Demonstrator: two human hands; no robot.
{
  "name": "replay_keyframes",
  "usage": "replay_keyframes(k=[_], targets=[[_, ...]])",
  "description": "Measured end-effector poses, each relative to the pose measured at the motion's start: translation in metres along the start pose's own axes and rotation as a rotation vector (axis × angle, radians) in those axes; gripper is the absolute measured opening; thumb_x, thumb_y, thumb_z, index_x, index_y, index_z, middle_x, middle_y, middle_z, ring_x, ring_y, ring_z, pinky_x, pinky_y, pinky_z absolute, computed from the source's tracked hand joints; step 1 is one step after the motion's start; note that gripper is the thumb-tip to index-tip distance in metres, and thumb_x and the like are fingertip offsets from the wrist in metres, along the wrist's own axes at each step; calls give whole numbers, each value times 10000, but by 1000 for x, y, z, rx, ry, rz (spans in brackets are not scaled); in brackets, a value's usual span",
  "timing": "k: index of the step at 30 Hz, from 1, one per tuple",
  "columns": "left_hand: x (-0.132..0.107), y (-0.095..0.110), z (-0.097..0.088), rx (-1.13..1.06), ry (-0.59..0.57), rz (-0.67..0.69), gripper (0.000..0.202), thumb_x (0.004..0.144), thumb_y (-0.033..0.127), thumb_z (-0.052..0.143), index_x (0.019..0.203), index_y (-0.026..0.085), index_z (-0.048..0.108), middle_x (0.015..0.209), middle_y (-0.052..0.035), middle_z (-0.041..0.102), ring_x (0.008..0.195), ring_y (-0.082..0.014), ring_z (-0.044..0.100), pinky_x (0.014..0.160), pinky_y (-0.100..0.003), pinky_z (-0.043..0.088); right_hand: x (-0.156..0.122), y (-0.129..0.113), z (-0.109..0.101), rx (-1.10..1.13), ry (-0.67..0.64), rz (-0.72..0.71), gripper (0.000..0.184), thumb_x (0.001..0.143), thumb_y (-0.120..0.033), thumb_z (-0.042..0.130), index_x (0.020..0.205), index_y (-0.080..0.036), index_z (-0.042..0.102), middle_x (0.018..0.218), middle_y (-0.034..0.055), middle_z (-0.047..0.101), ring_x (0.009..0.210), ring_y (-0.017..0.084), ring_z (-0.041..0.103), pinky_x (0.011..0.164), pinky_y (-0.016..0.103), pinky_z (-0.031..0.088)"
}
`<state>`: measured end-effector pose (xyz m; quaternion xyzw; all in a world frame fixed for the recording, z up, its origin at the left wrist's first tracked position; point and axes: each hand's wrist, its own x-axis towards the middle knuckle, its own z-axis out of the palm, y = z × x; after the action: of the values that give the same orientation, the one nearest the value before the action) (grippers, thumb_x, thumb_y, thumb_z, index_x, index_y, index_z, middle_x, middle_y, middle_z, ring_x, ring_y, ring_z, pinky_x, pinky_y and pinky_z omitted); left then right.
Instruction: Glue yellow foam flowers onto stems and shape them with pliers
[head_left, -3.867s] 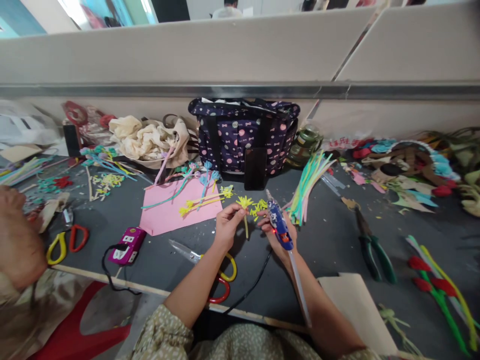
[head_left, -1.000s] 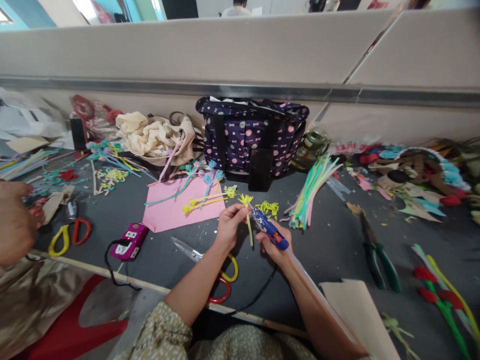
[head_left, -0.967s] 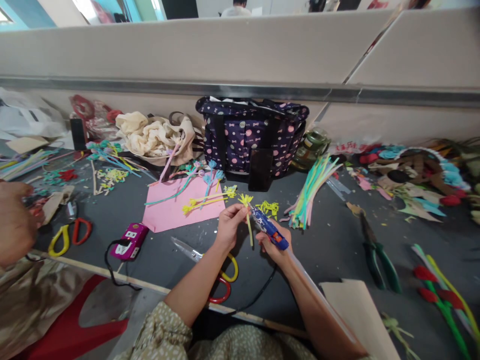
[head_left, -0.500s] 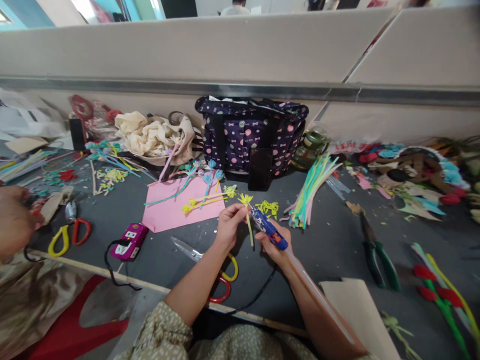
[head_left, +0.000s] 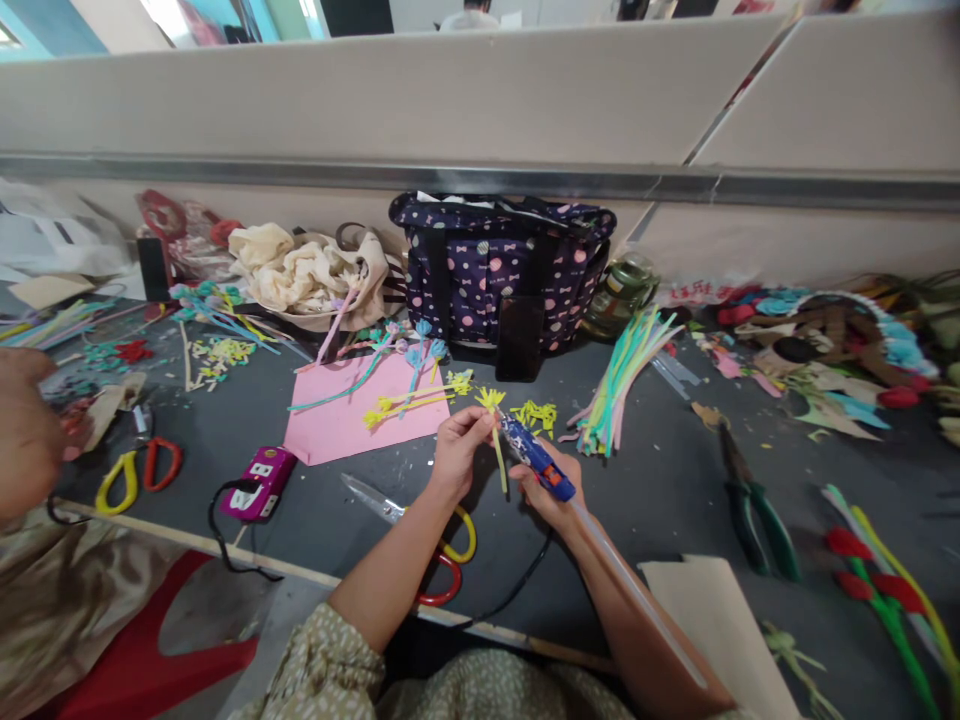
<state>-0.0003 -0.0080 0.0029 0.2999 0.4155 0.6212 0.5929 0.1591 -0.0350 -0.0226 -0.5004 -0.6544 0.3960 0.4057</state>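
My left hand [head_left: 454,452] pinches a small yellow paper flower [head_left: 493,403] by its stem, held upright above the dark table [head_left: 660,490]. My right hand [head_left: 549,490] is wrapped round a blue glue gun [head_left: 534,458], tilted so its nozzle touches the flower's stem just under the petals. A clear glue stick juts from the back of the gun along my forearm. A black cord runs from the gun off the table's front edge.
Scissors with yellow and red handles [head_left: 447,560] lie under my left wrist. A pink sheet [head_left: 352,415] with finished flowers, a dotted bag [head_left: 502,275], a bundle of coloured strips [head_left: 619,380], green pliers [head_left: 750,500], a magenta device [head_left: 255,485]. Another person's hand [head_left: 26,435] at left.
The glue gun went from pointing up and away to tilting left with its nozzle on the flower stem. In the last second both hands stay put; the other person's hand shifts slightly.
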Motion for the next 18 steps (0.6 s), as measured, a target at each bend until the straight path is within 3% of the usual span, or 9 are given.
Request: replay_keyframes(k=[18], targets=[[0, 0, 0, 2, -2, 7, 197, 679, 316, 786, 693, 148, 685, 624, 12, 606, 547, -67, 501, 571, -194, 416, 0, -5, -2, -47, -25, 8, 442, 784, -607, 638, 927, -189, 645, 503, -25, 572, 434, 151, 552, 431, 219, 423]])
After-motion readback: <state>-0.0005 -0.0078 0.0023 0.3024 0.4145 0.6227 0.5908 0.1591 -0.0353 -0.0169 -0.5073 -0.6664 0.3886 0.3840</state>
